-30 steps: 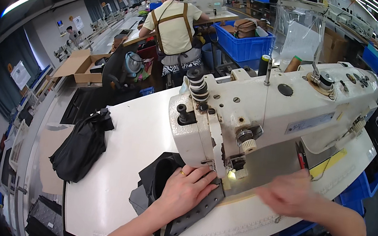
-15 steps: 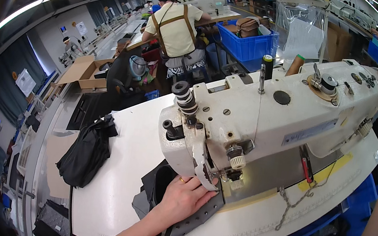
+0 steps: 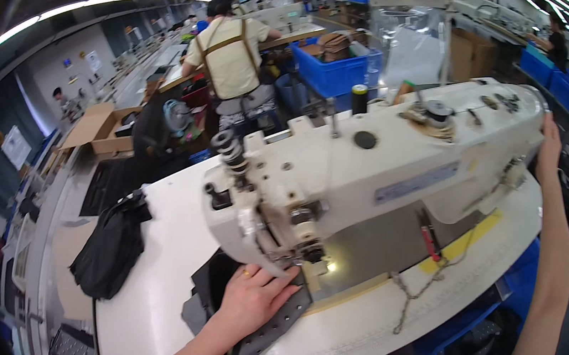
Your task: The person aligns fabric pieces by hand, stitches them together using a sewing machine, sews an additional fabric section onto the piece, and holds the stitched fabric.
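Left hand (image 3: 252, 302), partly open and slightly curled, rests on the black piece (image 3: 279, 328) on the table (image 3: 172, 242) by the left end of the machine (image 3: 365, 166), while my right hand (image 3: 551, 146) touches its right end, how far closed I cannot tell.

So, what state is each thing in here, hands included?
Left hand: laid on the dark dotted piece
Right hand: against the sewing machine's far right end
Dark dotted piece: partly under the left hand
Sewing machine: upright, work light lit
Black fabric: crumpled
Red-handled snips: lying down; blades too blurred to judge
Grey cord: loose, bent
Cardboard box: open
Blue bin: uncovered, loaded
Ceiling lights: on
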Action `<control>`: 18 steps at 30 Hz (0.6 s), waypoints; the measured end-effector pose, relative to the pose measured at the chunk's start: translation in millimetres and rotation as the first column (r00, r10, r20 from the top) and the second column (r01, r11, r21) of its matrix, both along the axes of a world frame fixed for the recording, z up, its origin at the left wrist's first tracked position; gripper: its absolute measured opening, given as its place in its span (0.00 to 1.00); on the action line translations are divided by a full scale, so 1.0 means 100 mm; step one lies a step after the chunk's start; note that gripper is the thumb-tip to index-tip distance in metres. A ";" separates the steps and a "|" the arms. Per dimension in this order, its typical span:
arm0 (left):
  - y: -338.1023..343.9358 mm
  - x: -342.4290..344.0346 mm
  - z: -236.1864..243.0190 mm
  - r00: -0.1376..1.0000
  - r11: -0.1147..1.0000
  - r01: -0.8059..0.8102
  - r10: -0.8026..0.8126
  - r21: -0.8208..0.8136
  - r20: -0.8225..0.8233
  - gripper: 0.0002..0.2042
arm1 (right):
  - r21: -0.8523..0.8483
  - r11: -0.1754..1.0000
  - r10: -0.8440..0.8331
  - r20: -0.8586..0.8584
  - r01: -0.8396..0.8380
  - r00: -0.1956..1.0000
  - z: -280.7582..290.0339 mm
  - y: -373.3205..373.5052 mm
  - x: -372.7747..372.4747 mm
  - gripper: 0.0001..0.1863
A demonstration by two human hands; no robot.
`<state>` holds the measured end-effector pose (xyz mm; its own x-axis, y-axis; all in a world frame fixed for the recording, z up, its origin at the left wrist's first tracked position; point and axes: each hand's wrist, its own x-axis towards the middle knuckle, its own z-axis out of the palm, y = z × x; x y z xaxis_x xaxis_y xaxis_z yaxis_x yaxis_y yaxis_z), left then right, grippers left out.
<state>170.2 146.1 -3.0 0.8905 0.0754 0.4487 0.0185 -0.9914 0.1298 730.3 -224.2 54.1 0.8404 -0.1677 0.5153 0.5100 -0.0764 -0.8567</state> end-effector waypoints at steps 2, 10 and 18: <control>-0.03 0.03 0.00 1.000 1.000 -0.009 0.009 0.010 0.026 0.13 | -0.135 0.977 -0.130 0.237 0.166 0.963 -0.08 -0.11 -0.03 0.20; -0.07 -0.17 0.11 0.998 0.999 -0.033 0.031 -0.040 -0.056 0.12 | -0.458 0.835 0.534 0.533 -0.306 0.656 -0.46 0.96 -3.15 0.10; -0.04 -0.09 -0.04 1.000 0.999 -0.006 0.006 0.050 0.009 0.13 | -0.804 0.355 0.900 0.157 -0.477 0.406 -0.89 2.04 -4.01 0.14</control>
<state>160.9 141.8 -6.7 0.8862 0.0583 0.4596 0.0237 -0.9965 0.0806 329.4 -20.5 -34.5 0.0200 0.8266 0.5624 0.9113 0.2163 -0.3503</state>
